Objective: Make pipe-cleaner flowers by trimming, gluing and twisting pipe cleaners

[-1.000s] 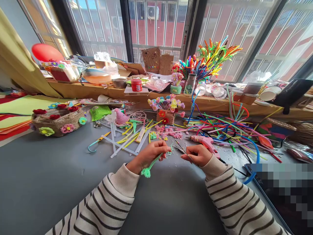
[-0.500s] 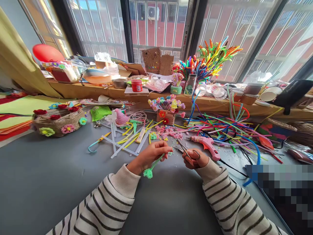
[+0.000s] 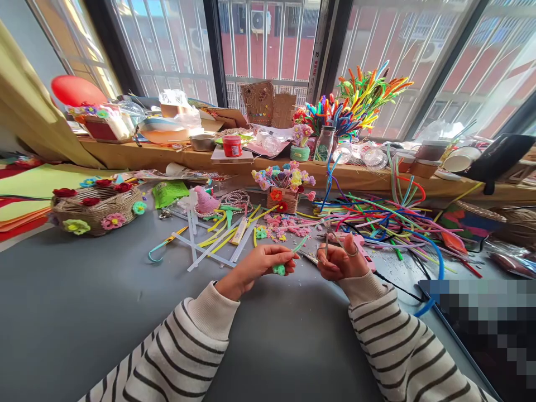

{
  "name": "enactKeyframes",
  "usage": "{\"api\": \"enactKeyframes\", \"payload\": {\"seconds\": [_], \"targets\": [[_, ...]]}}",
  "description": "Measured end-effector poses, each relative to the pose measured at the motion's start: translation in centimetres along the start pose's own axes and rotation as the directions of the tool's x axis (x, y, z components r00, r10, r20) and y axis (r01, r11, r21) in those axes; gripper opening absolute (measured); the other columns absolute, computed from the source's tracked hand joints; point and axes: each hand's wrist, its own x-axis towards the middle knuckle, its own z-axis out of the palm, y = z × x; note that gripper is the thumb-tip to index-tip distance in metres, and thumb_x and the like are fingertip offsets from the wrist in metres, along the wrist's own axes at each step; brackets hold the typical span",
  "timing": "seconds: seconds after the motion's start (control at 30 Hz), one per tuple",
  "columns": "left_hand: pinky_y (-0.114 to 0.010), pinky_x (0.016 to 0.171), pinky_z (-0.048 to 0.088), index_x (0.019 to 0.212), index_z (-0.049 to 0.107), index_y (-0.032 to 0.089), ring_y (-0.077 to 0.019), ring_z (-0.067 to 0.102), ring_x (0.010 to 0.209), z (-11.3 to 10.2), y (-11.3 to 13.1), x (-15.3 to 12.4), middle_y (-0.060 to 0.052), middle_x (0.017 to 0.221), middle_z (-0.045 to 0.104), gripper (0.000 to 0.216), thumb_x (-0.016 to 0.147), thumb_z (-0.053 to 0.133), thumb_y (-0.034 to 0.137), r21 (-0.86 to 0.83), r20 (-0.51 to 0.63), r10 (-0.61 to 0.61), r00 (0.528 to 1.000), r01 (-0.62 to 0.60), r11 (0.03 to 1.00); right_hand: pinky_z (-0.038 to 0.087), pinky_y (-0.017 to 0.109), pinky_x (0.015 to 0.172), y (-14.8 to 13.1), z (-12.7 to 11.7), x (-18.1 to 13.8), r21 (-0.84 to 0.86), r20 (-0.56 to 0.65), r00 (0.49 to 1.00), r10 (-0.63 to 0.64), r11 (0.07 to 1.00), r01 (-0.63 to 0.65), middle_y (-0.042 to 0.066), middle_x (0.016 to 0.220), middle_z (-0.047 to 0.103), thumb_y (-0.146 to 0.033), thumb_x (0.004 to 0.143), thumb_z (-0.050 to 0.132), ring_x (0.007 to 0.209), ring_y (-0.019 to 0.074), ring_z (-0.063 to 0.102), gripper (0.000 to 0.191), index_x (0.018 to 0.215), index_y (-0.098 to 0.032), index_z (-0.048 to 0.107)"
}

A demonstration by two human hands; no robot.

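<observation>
Near bench [image 3: 84, 312] centre, two hands.
Grips: left hand [image 3: 256, 267] pinches green pipe cleaner [image 3: 300, 244]; right hand [image 3: 341, 261] clasps scissors [image 3: 327, 241].

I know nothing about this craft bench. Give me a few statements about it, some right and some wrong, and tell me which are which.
1. The left hand pinches a green fuzzy stem. True.
2. The right hand is empty. False: it holds scissors, with a finger through a handle loop.
3. A woven basket trimmed with small flowers sits on the grey table, to the left of the hands. True.
4. The balloon by the window is blue. False: it is red.
5. Both sleeves are plain black. False: they are white with dark stripes.
</observation>
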Motion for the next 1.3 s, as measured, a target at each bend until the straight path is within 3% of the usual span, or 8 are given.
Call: {"api": "enactKeyframes", "payload": {"seconds": [0.13, 0.3, 0.53, 0.87, 1.0, 1.13, 1.3], "targets": [[-0.023, 0.068, 0.038, 0.075, 0.060, 0.015, -0.0107, 0.052, 0.068, -0.2, -0.2, 0.2, -0.002, 0.072, 0.058, 0.026, 0.058, 0.060, 0.033, -0.040, -0.096, 0.015, 0.995, -0.019, 0.999, 0.009, 0.017, 0.029, 0.4, 0.6, 0.4, -0.063, -0.039, 0.999, -0.023, 0.998, 0.021, -0.010, 0.035, 0.021, -0.077, 0.051, 0.026, 0.028, 0.0030, 0.011, 0.063, 0.063, -0.018, 0.043], [-0.022, 0.068, 0.038, 0.075, 0.057, 0.015, -0.0096, 0.052, 0.064, -0.5, -0.5, 0.5, 0.000, 0.063, 0.057, 0.024, 0.057, 0.061, 0.030, -0.104, -0.169, 0.047, 0.985, -0.065, 0.992, 0.013, 0.018, 0.031, 2.5, 2.3, 1.2, -0.371, -0.131, 0.985, -0.115, 0.927, 0.059, -0.009, 0.035, 0.024, -0.072, 0.057, 0.029, 0.030, 0.0033, 0.015, 0.059, 0.056, -0.015, 0.045], [-0.022, 0.066, 0.038, 0.073, 0.055, 0.014, -0.0085, 0.051, 0.061, -0.4, -0.5, 0.5, 0.001, 0.063, 0.056, 0.020, 0.058, 0.061, 0.027, -0.130, -0.152, 0.067, 0.986, -0.087, 0.988, 0.021, 0.019, 0.036, 4.0, 3.3, 1.0, -0.607, -0.125, 0.971, -0.202, 0.790, 0.086, -0.006, 0.041, 0.026, -0.066, 0.066, 0.025, 0.037, 0.0054, 0.025, 0.057, 0.057, -0.015, 0.048], [-0.022, 0.063, 0.037, 0.067, 0.053, 0.015, -0.0090, 0.051, 0.062, -0.1, 0.0, -0.1, 0.001, 0.063, 0.055, 0.020, 0.062, 0.056, 0.033, -0.064, -0.151, 0.058, 0.987, -0.069, 0.996, 0.026, 0.021, 0.043, 3.2, 4.0, 0.8, -0.748, -0.112, 0.973, -0.202, 0.661, 0.051, -0.002, 0.047, 0.037, -0.065, 0.067, 0.023, 0.044, 0.0075, 0.033, 0.056, 0.056, -0.015, 0.045], [-0.020, 0.061, 0.035, 0.064, 0.053, 0.014, -0.0078, 0.049, 0.061, 0.0, 0.1, -0.1, 0.001, 0.062, 0.055, 0.019, 0.063, 0.055, 0.033, -0.029, -0.094, 0.057, 0.994, -0.060, 0.998, 0.028, 0.020, 0.043, 3.2, 4.0, 0.7, -0.784, -0.111, 0.963, -0.244, 0.617, 0.065, -0.001, 0.048, 0.041, -0.062, 0.068, 0.024, 0.045, 0.0082, 0.035, 0.053, 0.054, -0.015, 0.044], [-0.020, 0.061, 0.035, 0.067, 0.054, 0.014, -0.0070, 0.047, 0.061, -0.1, -0.2, 0.1, 0.001, 0.065, 0.055, 0.020, 0.062, 0.056, 0.033, -0.002, -0.027, 0.040, 0.999, -0.040, 0.999, 0.027, 0.019, 0.041, 3.3, 3.8, 0.6, -0.825, -0.167, 0.936, -0.311, 0.564, 0.040, -0.003, 0.044, 0.038, -0.056, 0.069, 0.034, 0.043, 0.0076, 0.034, 0.043, 0.050, -0.017, 0.038], [-0.020, 0.062, 0.035, 0.068, 0.053, 0.014, -0.0060, 0.046, 0.060, -0.1, -0.3, 0.2, 0.001, 0.066, 0.054, 0.020, 0.059, 0.059, 0.031, -0.012, -0.030, 0.028, 0.999, -0.028, 1.000, 0.024, 0.018, 0.037, 3.8, 3.9, 0.7, -0.837, -0.220, 0.894, -0.389, 0.547, 0.032, -0.005, 0.037, 0.035, -0.049, 0.067, 0.043, 0.037, 0.0056, 0.027, 0.039, 0.047, -0.019, 0.030]]}}
